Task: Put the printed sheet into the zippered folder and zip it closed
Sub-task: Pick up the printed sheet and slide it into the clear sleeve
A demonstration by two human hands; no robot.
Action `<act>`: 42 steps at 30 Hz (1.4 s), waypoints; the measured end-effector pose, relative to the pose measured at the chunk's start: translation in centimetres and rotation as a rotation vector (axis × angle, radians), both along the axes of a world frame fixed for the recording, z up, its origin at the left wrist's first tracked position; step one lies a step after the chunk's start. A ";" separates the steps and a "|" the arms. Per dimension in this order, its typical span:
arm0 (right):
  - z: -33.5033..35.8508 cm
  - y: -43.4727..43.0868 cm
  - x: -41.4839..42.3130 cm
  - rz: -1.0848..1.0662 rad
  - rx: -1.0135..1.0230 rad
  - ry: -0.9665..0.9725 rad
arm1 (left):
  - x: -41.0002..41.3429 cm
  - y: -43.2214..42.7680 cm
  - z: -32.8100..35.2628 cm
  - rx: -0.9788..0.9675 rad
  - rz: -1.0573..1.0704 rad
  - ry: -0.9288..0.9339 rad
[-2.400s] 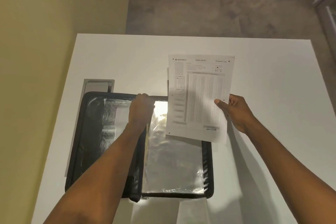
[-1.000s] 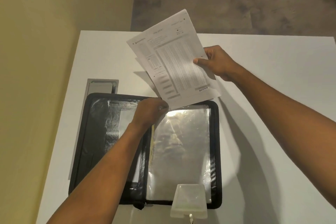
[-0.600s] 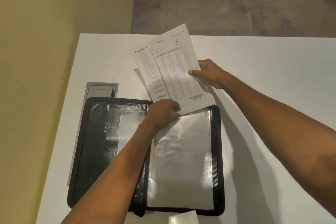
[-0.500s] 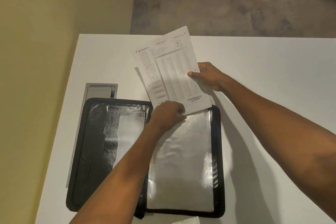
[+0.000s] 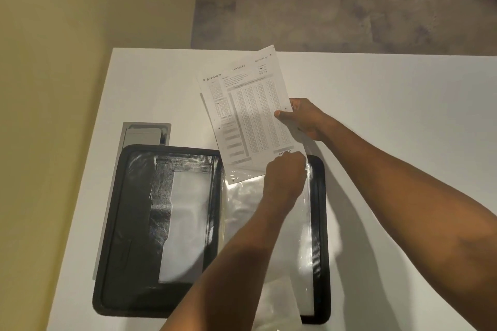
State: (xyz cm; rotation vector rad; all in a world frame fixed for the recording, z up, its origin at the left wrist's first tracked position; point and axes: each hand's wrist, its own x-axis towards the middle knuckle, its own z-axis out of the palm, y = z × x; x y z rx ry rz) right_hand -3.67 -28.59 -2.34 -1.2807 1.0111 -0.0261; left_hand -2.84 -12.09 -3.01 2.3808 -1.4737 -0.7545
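The black zippered folder (image 5: 126, 223) lies open and flat on the white table, with clear plastic sleeves (image 5: 242, 212) on its right half. The printed sheet (image 5: 250, 113), an OMR form, is tilted over the folder's top right edge, and its bottom edge has slipped a little way under the top of a sleeve. My right hand (image 5: 304, 118) pinches the sheet's right edge. My left hand (image 5: 285, 177) is closed at the sleeve's top edge by the sheet's lower corner; whether it grips the sleeve or the sheet is hidden.
A grey rectangular cover plate (image 5: 146, 133) is set into the table (image 5: 390, 105) just behind the folder. A yellow wall (image 5: 80, 48) runs along the left. A translucent plastic piece (image 5: 277, 306) shows near the bottom edge, over the folder's lower right.
The sheet has come down and its bottom edge has entered the sleeve's top. My left hand slid right along the sleeve's opening. My right hand lowered with the sheet.
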 end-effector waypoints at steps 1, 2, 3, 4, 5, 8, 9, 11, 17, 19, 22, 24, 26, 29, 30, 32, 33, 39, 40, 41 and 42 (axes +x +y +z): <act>0.0 0.0 0.0 0.000 -0.001 0.014 | -0.4 0.0 0.2 0.016 -0.001 -0.024; 0.0 0.1 -0.1 -0.002 -0.001 0.027 | -0.8 0.0 0.6 0.058 -0.013 -0.033; 0.0 0.1 -0.1 -0.006 0.002 0.035 | -1.2 -0.1 0.9 0.097 -0.024 -0.051; -0.1 0.1 -0.2 -0.012 0.007 0.040 | -1.5 -0.2 1.0 0.113 -0.024 -0.066; -0.2 0.1 -0.3 -0.018 0.010 0.047 | -1.7 -0.3 1.0 0.125 -0.019 -0.070; -0.7 0.1 -0.6 -0.033 0.016 0.081 | -2.0 -0.6 0.5 0.126 -0.005 -0.041; -0.9 0.1 -0.7 -0.040 0.029 0.091 | -2.0 -0.6 0.5 0.120 -0.015 -0.035; -1.2 0.1 -1.0 -0.057 0.060 0.111 | -1.9 -0.7 0.3 0.073 -0.054 -0.062; -1.9 0.6 -1.3 -0.151 0.118 0.133 | -1.5 -0.7 -0.7 -0.096 -0.075 -0.082; -2.2 0.4 -1.2 -0.135 0.109 0.180 | -1.5 -0.6 -1.0 -0.124 -0.112 -0.090; -2.3 0.5 -0.8 -0.074 0.030 0.305 | -1.5 -0.5 -1.5 -0.160 -0.130 -0.104; -2.3 0.7 -0.6 -0.027 -0.047 0.372 | -1.4 -0.6 -1.7 -0.173 -0.134 -0.066; -2.3 1.1 -0.7 -0.014 -0.085 0.388 | -1.0 -0.6 -1.6 -0.167 -0.113 -0.015; -2.5 1.8 -1.5 -0.020 -0.066 0.364 | -0.3 -0.8 -1.1 -0.202 -0.022 0.089; -2.6 2.0 -1.9 -0.031 -0.057 0.354 | -0.2 -0.9 -1.1 -0.200 -0.009 0.105; -2.5 2.5 -2.4 -0.107 0.001 0.302 | -0.2 -1.1 -1.2 -0.176 -0.015 0.107; -2.4 2.7 -2.7 -0.147 0.042 0.273 | -0.2 -1.1 -1.3 -0.169 0.002 0.128; -1.6 1.4 -3.2 -0.261 0.123 0.252 | -0.3 -0.6 -1.6 -0.184 0.082 0.220; -1.6 0.9 -3.2 -0.243 0.068 0.305 | -0.2 -0.8 -1.5 -0.172 0.078 0.220; -1.6 0.6 -3.2 -0.220 0.027 0.342 | -0.2 -0.9 -1.4 -0.161 0.075 0.219; -1.4 0.4 -3.4 -0.187 0.003 0.359 | -0.2 -1.0 -1.3 -0.152 0.075 0.217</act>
